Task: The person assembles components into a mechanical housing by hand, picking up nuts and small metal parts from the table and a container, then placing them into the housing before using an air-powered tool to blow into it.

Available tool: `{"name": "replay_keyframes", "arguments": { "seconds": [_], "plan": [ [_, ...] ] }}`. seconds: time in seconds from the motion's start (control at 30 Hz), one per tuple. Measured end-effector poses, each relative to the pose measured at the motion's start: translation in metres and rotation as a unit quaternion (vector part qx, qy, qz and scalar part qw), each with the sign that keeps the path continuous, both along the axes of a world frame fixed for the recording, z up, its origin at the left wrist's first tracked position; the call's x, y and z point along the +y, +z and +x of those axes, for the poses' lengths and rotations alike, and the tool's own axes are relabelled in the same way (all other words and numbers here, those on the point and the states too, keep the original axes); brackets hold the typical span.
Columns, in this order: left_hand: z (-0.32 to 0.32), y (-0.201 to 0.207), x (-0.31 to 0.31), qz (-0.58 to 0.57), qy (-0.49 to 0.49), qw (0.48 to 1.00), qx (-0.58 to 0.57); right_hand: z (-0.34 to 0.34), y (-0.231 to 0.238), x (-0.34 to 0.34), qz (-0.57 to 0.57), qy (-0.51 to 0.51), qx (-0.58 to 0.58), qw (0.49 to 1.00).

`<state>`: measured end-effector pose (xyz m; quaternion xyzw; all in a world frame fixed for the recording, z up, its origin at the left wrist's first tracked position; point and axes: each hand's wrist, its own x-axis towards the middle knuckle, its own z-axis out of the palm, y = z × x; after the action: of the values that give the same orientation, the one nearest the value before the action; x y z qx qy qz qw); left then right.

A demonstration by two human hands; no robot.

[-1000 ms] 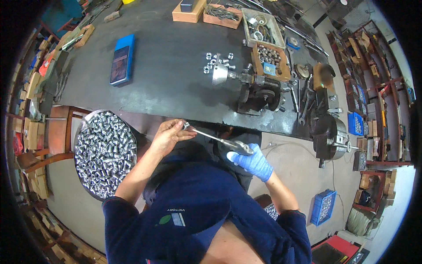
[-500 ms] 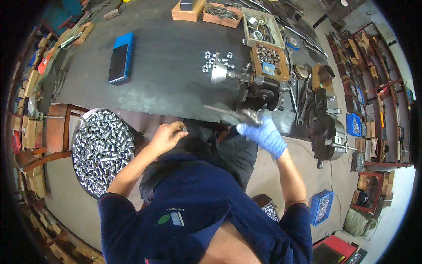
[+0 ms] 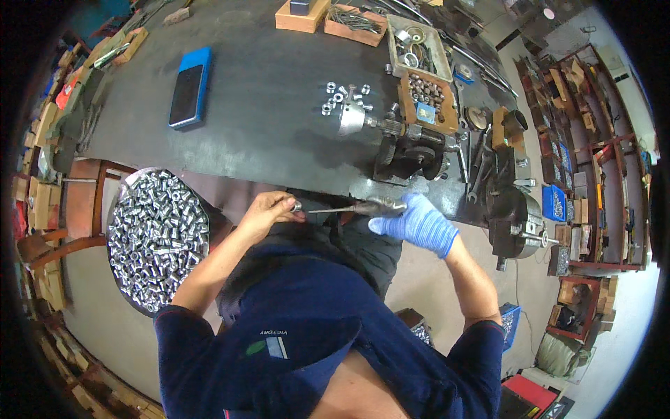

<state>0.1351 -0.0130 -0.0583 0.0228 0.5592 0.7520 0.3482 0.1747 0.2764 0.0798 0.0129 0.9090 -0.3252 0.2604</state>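
My bare left hand [image 3: 268, 212] pinches a small shiny metal sleeve [image 3: 297, 207] between thumb and fingers, above my lap at the bench's near edge. In a blue and white striped glove, my right hand [image 3: 421, 225] grips a grey metal hand tool [image 3: 373, 206] with a long thin rod. The rod points left, its tip just short of the sleeve. Glove and fingers partly hide the tool's body, so its exact kind cannot be told. Left of me, a round tray [image 3: 204, 209] is heaped with similar metal sleeves.
On the dark bench [image 3: 258, 133] stands a geared device with a chuck [image 3: 352, 119], near several loose sleeves [image 3: 339, 92]. A blue case [image 3: 190, 87] lies left. Wooden boxes [image 3: 300, 21], wrenches [image 3: 463, 160] and a vise [image 3: 515, 216] line the back and right.
My right hand has swung the tool's rod down and level, so it now points at the sleeve. My left hand has shifted slightly, with the sleeve still in it.
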Motion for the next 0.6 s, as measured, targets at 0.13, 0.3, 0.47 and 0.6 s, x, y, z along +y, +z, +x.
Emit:
{"name": "replay_keyframes", "arguments": {
  "seconds": [0.13,0.3,0.47,0.6],
  "plan": [
    [0.001,-0.013,0.002,0.024,-0.026,0.998,-0.057,0.005,-0.021,0.0,0.072,-0.015,-0.037,0.997],
    [-0.004,0.018,0.01,-0.322,-0.135,0.878,0.327,0.004,-0.037,0.007,0.034,-0.001,0.002,0.999],
    [-0.001,0.02,0.009,-0.299,-0.155,0.77,0.541,-0.002,-0.02,-0.008,-0.015,0.01,0.001,1.0],
    [-0.008,0.032,0.009,-0.315,-0.125,0.767,0.545,0.008,-0.015,-0.001,-0.01,-0.046,-0.045,0.998]
  ]
}}
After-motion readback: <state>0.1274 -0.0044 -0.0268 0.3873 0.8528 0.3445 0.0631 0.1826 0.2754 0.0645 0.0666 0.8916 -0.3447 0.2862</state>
